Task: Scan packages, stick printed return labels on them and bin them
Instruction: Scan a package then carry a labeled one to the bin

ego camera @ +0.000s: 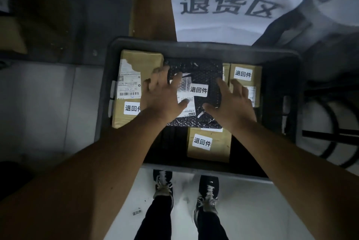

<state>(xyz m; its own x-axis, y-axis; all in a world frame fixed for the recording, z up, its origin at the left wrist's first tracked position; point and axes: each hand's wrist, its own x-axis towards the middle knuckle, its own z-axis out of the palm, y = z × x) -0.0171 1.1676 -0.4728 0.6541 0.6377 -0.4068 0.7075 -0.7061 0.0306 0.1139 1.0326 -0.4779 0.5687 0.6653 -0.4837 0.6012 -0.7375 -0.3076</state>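
Both hands reach down into a dark plastic bin (108,92). The left hand (163,96) and right hand (233,104) lie with fingers spread on a black bubble-wrap package (204,72) bearing a white return label (198,90). Labelled cardboard boxes sit around it: left (134,61), right (245,73) and nearer (208,144). A white sign (227,5) hangs behind the bin.

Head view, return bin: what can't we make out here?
- Black bubble mailer: shipping label print partly covered by left hand, the rest too small to read.
- Whether right hand touches the mailer or hovers: unclear from above.
- Box under the mailer: far part hidden by the mailer.
- Left box: barcode label text blurred.
- Crate floor: dark, mostly covered.
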